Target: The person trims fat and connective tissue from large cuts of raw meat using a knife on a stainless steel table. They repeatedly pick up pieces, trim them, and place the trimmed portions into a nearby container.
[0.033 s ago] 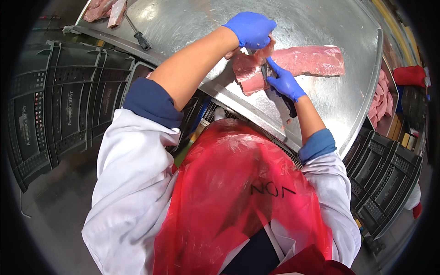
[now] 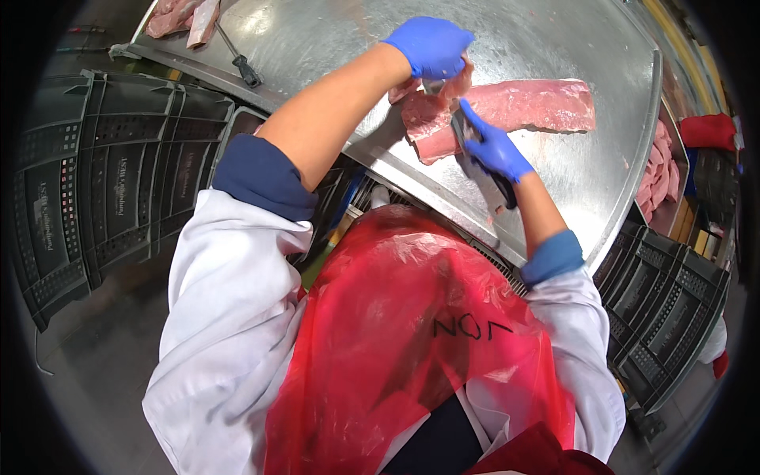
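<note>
A long pink slab of meat [image 2: 546,104], seemingly a loin, lies across the metal table [image 2: 317,39]. My blue-gloved left hand [image 2: 431,49] is closed over a raised strip of meat [image 2: 459,81] at the slab's left part. My right hand [image 2: 497,150], also in a blue glove, grips a knife [image 2: 505,190] by its dark handle, with the forefinger stretched along it. Its blade reaches up to the meat beside the left end piece [image 2: 435,131], and the tip is hidden there. Below my left wrist a further bit of meat [image 2: 402,89] shows.
A sharpening steel [image 2: 245,71] with a black handle lies at the table's left edge, beside more meat cuts [image 2: 178,17]. Dark plastic crates [image 2: 119,174] stand at left, and another crate [image 2: 665,309] at right. Pink meat pieces [image 2: 657,174] fill a container beyond the table's right edge.
My right hand has shifted slightly right and nearer to me with the knife. My left hand has risen a little, and the strip it holds appears more spread out.
</note>
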